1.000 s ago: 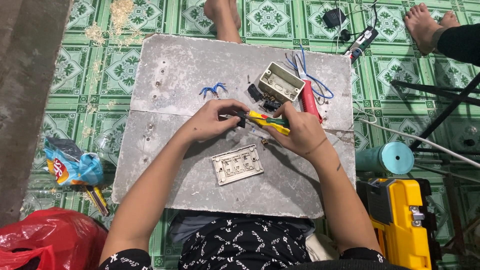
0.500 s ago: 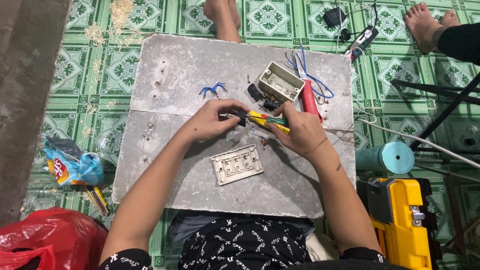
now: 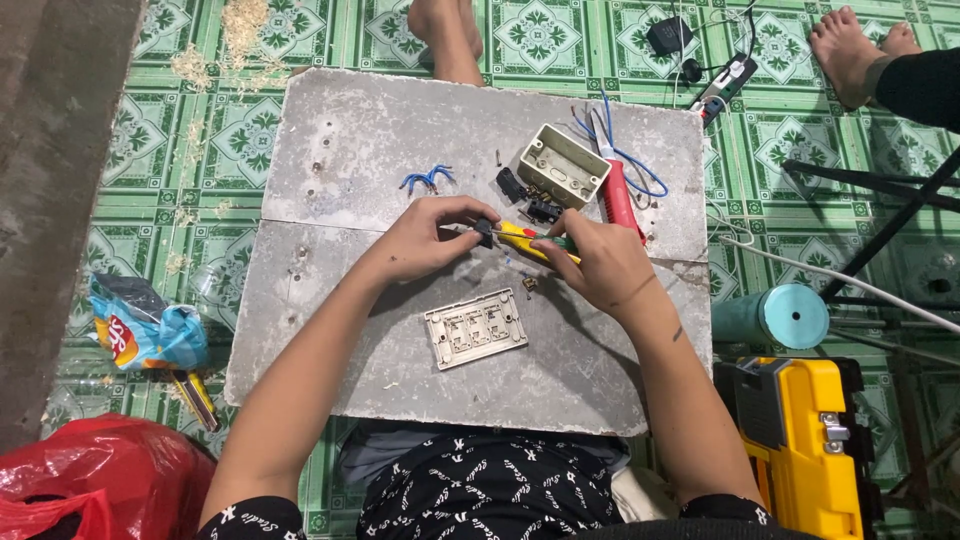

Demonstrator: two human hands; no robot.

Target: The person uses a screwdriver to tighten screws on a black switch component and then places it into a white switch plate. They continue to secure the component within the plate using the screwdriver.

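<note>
- Green patterned floor tiles [image 3: 250,130] carry a grey stone slab [image 3: 400,130] that serves as the table, with wood shavings scattered at its far left corner.
- Over the slab's middle, a yellow-handled screwdriver [image 3: 525,240] lies almost level, long axis running left to right, tip pointing left.
- Its handle is yellow with green and red marks.
- The right hand [image 3: 600,265] has its grip clamped around the handle.
- The left hand [image 3: 425,238] has its grip pinched on a small black switch part [image 3: 484,230], which meets the tip.
- Just nearer lies a beige switch plate [image 3: 476,328]; beyond stands an open beige plastic box [image 3: 563,165] beside red-handled pliers [image 3: 620,195].
</note>
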